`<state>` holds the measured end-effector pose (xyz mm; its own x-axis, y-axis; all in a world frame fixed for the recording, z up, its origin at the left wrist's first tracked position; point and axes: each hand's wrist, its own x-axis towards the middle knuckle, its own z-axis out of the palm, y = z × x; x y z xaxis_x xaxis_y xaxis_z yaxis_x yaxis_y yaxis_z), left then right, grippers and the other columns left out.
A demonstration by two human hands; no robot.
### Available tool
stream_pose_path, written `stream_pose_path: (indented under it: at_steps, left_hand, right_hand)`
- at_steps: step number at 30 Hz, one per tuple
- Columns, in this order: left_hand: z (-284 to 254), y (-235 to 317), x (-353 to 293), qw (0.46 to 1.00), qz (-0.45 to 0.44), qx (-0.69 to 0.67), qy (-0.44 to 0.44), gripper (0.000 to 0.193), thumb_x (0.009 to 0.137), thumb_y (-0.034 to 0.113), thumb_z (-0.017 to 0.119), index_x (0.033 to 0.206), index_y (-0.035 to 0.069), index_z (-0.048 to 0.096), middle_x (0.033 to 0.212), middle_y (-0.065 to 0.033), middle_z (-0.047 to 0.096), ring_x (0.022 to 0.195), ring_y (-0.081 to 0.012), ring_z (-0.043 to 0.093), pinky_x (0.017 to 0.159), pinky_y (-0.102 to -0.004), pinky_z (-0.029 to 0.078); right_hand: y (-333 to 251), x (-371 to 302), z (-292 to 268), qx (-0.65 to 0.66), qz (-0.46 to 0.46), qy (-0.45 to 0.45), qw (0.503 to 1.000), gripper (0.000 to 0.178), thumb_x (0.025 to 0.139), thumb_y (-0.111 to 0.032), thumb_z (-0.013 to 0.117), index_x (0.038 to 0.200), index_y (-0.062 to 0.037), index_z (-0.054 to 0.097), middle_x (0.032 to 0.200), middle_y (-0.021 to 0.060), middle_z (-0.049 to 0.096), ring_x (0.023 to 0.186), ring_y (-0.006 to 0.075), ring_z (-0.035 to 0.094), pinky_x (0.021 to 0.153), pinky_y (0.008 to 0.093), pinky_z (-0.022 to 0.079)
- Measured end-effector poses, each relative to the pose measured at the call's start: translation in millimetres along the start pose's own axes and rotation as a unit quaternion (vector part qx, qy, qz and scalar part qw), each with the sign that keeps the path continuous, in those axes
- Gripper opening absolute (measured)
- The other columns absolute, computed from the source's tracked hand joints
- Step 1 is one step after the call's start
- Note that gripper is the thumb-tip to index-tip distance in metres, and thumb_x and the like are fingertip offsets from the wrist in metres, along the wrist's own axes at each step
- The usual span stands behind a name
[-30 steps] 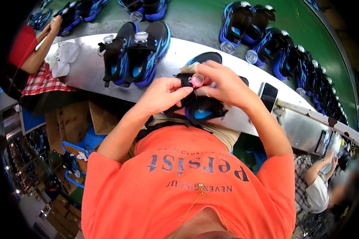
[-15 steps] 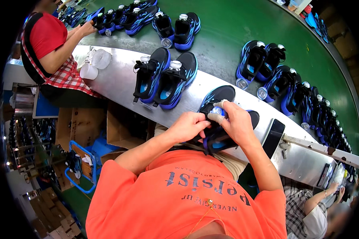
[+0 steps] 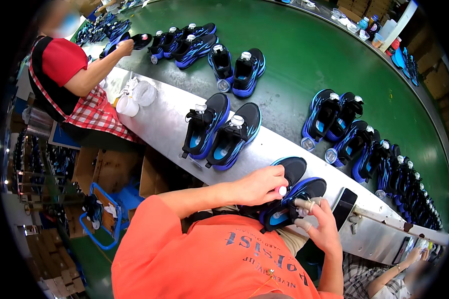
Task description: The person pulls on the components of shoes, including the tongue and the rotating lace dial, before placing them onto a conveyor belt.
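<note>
Two black-and-blue sneakers lie on the metal bench edge in front of me, the left sneaker (image 3: 290, 168) farther and the right sneaker (image 3: 309, 188) nearer. My left hand (image 3: 258, 185) is closed around a small pinkish-red stick with a white end (image 3: 281, 191), held over the left sneaker, hiding part of it. My right hand (image 3: 324, 224) wears pale finger covers. Its thumb and fingers close on the whitish dial (image 3: 302, 212) at the right sneaker's tongue. To the left stands another pair, one sneaker (image 3: 207, 124) beside a second sneaker (image 3: 235, 135).
A black phone (image 3: 344, 207) lies right of my right hand, by a metal bar (image 3: 384, 218). More sneakers (image 3: 361, 144) line the green table (image 3: 284, 55). White tubs (image 3: 128, 105) stand left. A co-worker in a red sleeve (image 3: 65, 57) works left; another person's arm (image 3: 394, 276) shows lower right.
My right hand has left the left sneaker's tongue for the right sneaker's dial. My left hand now holds the pinkish-red stick. The whole view has shifted, and the co-worker's hand has lifted.
</note>
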<state>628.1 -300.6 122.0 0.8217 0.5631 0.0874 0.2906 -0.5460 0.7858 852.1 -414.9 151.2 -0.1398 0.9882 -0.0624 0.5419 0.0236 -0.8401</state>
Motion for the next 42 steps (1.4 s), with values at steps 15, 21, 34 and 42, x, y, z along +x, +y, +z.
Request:
stream_pose_path:
  at_steps: [15, 21, 34, 42]
  left_hand:
    - [-26, 48, 15, 0.994, -0.098, 0.018, 0.039, 0.024, 0.078, 0.013, 0.072, 0.098, 0.002, 0.065, 0.079, -0.0105, 0.061, 0.073, -0.0258, 0.061, 0.065, -0.0328, 0.048]
    - [24, 48, 17, 0.806, -0.397, -0.407, -0.162, 0.027, 0.095, 0.019, 0.057, 0.112, -0.002, 0.060, 0.093, -0.0072, 0.065, 0.076, -0.0128, 0.062, 0.065, -0.0221, 0.049]
    - [64, 51, 4, 0.774, -0.382, -0.500, -0.064, 0.030, 0.099, 0.015, 0.048, 0.120, -0.005, 0.056, 0.115, -0.0138, 0.063, 0.101, -0.0201, 0.064, 0.075, -0.0272, 0.054]
    - [67, 51, 4, 0.762, -0.400, -0.506, -0.067, 0.029, 0.100, 0.014, 0.047, 0.120, -0.005, 0.056, 0.116, -0.0129, 0.062, 0.102, -0.0209, 0.064, 0.074, -0.0275, 0.055]
  right_hand:
    - [8, 12, -14, 0.041, 0.104, -0.013, 0.994, 0.043, 0.075, -0.018, 0.075, 0.117, -0.0156, 0.064, 0.084, 0.0084, 0.052, 0.078, 0.0227, 0.055, 0.070, 0.0327, 0.046]
    - [18, 12, -2, 0.009, 0.110, 0.040, 0.993, 0.034, 0.079, -0.017, 0.071, 0.112, -0.0131, 0.065, 0.083, 0.0087, 0.053, 0.070, 0.0231, 0.055, 0.064, 0.0317, 0.047]
    - [32, 1, -3, 0.089, 0.048, 0.056, 0.993, 0.036, 0.075, -0.022, 0.073, 0.110, -0.0147, 0.067, 0.075, 0.0069, 0.052, 0.069, 0.0229, 0.055, 0.062, 0.0330, 0.046]
    - [40, 5, -9, 0.058, -0.020, 0.037, 0.997, 0.033, 0.075, -0.022, 0.073, 0.106, -0.0107, 0.067, 0.077, 0.0081, 0.054, 0.068, 0.0235, 0.056, 0.061, 0.0329, 0.047]
